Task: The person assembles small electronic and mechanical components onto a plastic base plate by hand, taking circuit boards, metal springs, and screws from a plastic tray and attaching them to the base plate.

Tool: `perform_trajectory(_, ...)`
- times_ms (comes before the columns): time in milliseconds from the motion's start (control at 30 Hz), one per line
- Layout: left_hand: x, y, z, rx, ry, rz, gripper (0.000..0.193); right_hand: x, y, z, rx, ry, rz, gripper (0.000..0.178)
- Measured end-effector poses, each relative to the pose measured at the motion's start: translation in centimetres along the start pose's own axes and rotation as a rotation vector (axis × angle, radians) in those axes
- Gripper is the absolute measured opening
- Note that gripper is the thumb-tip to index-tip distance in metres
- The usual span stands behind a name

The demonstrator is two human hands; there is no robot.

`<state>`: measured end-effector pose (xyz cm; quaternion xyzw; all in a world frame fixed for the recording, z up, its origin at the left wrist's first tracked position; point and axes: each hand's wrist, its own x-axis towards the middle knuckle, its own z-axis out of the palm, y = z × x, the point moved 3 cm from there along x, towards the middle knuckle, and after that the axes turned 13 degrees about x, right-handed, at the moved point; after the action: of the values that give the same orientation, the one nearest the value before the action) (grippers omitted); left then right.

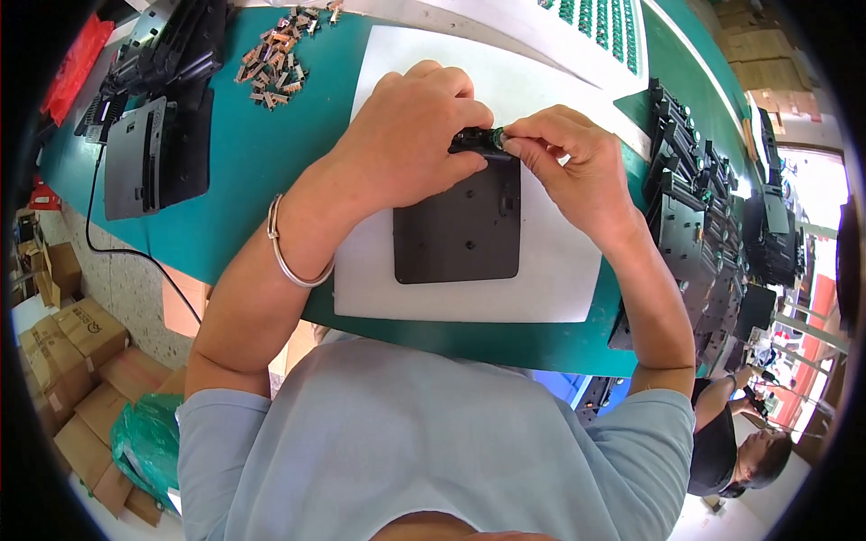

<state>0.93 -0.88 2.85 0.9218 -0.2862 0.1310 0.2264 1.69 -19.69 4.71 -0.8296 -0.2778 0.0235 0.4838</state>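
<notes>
A black plastic housing (456, 221) with a flat panel lies on a white foam sheet (374, 293) in front of me. My left hand (415, 135) is closed round its far end, with thumb and fingers on either side of the raised part. At that end, my right hand (573, 167) pinches a small green circuit board (498, 138) between thumb and fingertips, against the housing. The fingers partly cover the board, so I cannot tell how it sits in the housing.
Small loose metallic parts (274, 63) are heaped at the back left. Black housings (135, 162) stand at the left, a cable (90, 203) beside them. A white tray (595, 68) holds green boards. More housings (690, 234) line the right. Another person (735, 451) works at far right.
</notes>
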Motion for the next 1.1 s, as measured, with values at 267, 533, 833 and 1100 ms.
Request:
perform_trajectory(267,0.4,-0.1,-0.1,0.009,-0.012,0.006,0.03,0.3,0.0,-1.4,-0.017,0.008,0.041,0.01)
perform_trajectory(533,0.1,0.0,-0.2,-0.004,0.014,0.016,0.032,3.9,0.4,-2.6,-0.063,0.083,-0.006,0.012)
perform_trajectory(833,-0.1,0.4,-0.5,0.063,-0.12,-0.045,0.031,11.6,-1.9,1.5,-0.222,-0.11,-0.222,0.014)
perform_trajectory(1100,-0.4,0.8,0.3,0.088,-0.019,-0.032,0.028,18.5,-1.7,9.3,-0.525,-0.287,-0.139,0.02)
